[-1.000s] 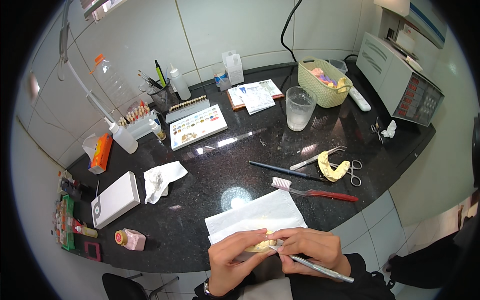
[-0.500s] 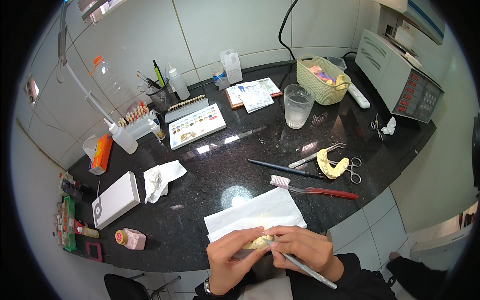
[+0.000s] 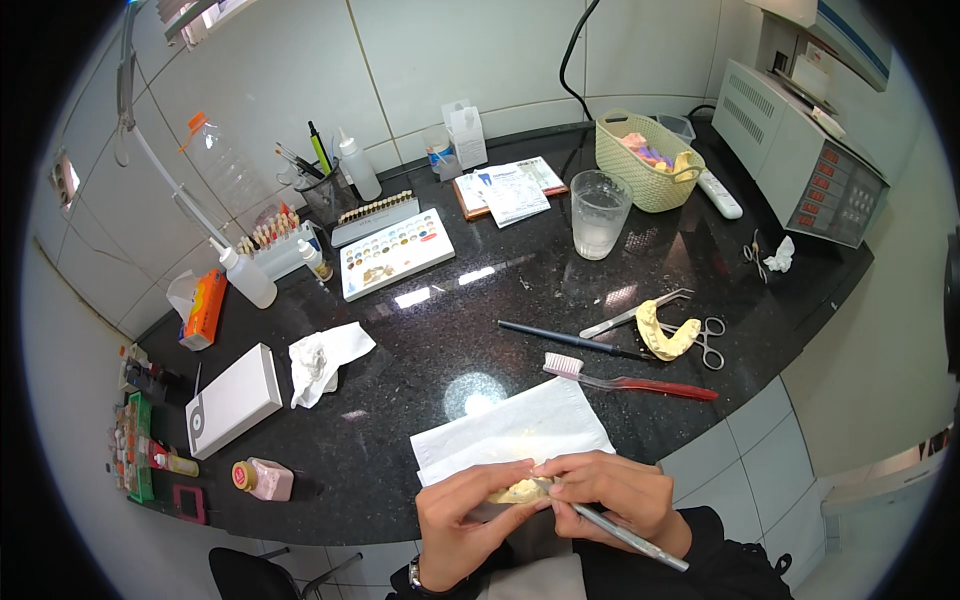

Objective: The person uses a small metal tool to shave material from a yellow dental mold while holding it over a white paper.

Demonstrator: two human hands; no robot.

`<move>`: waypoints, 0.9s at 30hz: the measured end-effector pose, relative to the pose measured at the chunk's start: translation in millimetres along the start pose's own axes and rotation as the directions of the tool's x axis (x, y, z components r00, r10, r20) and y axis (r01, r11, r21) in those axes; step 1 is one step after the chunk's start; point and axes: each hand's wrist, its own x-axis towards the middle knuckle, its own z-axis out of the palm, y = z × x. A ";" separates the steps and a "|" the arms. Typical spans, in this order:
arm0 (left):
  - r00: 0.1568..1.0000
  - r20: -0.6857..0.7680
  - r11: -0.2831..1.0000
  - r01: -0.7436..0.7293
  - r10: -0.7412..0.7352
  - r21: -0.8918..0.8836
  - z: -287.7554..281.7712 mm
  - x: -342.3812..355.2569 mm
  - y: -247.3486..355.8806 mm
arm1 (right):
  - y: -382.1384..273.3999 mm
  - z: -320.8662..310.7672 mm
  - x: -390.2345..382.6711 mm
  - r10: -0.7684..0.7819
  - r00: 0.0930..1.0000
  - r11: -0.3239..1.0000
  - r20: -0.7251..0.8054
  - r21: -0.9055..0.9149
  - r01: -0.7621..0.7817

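Note:
Low in the middle, my left hand [image 3: 465,520] is closed round a pale yellow dental cast [image 3: 518,492], mostly covered by my fingers. My right hand [image 3: 620,500] grips a slim silver scalpel-like knife [image 3: 635,540], its tip against the right side of the cast. Fingertips of both hands meet above the cast. Just beyond them lies a folded white paper towel [image 3: 510,425] with a few yellowish crumbs. A second, horseshoe-shaped yellow cast [image 3: 668,335] rests farther right on the black counter, over scissor-handled forceps [image 3: 712,345].
Near the second cast lie tweezers [image 3: 630,315], a dark brush-like tool [image 3: 570,340] and a red-handled toothbrush [image 3: 640,384]. A glass of water [image 3: 598,215] and a green basket [image 3: 640,175] stand behind. Leftward are a porcelain palette [image 3: 398,255], crumpled tissue [image 3: 322,362], white box [image 3: 232,400] and pink-powder bottle [image 3: 268,480].
My right hand has shifted slightly right, and the knife's handle end has swung a little right. The left hand keeps its hold on the cast. A foot at the lower right is gone from view.

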 end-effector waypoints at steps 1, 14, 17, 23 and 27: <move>1.000 -0.003 1.000 0.000 0.000 -0.004 -0.1 -0.2 -0.6 | 1.2 0.3 0.7 -0.006 1.000 1.000 0.004 -0.008 0.006; 1.000 -0.005 0.999 -0.010 0.010 -0.034 0.8 -1.4 -3.8 | -0.4 -2.0 2.5 0.019 0.999 1.000 0.030 0.007 -0.020; 1.000 0.009 0.999 -0.015 0.016 -0.049 0.5 -0.2 -3.1 | -2.4 -5.2 4.5 0.023 0.999 0.999 0.035 0.047 -0.025; 1.000 0.003 0.999 0.012 -0.012 -0.053 0.6 0.3 1.2 | -5.9 -6.7 4.2 0.012 0.998 0.999 0.063 0.037 -0.014; 1.000 -0.001 0.999 -0.019 0.019 -0.030 -0.5 -2.0 -2.7 | -6.5 -2.6 3.8 -0.007 0.998 1.000 0.062 0.002 0.007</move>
